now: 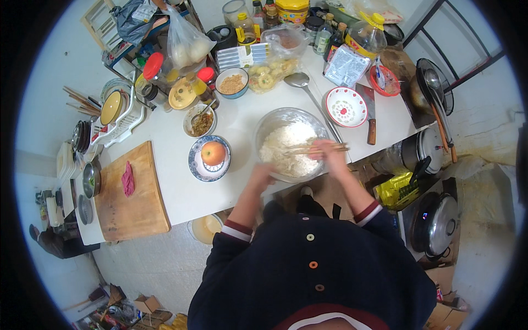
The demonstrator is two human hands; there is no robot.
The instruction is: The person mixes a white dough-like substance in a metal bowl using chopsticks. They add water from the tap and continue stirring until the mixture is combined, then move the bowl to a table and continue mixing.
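Observation:
A metal mixing bowl (264, 132) stands near the table's front edge with white flour-like, partly clumped contents (284, 144). My right hand (328, 153) is closed on wooden chopsticks (295, 149), whose tips reach into the flour. At the bowl's front left rim is my left hand (263, 175), blurred; whether its fingers grip the rim I cannot tell. Left of the bowl, an apple (213, 153) rests on a small dish in a blue-patterned bowl (194, 165). To the right lie a large metal spoon (315, 99), a bowl with a red rim (345, 106) and a cleaver (367, 103).
A wooden board (119, 210) bearing a pink cloth (128, 179) lies at the left. Bowls of chopped food (203, 123) and peanut-like bits (232, 84), bottles and bags line the back. Pots (441, 225) stand at the lower right. Another person (62, 245) is at far left.

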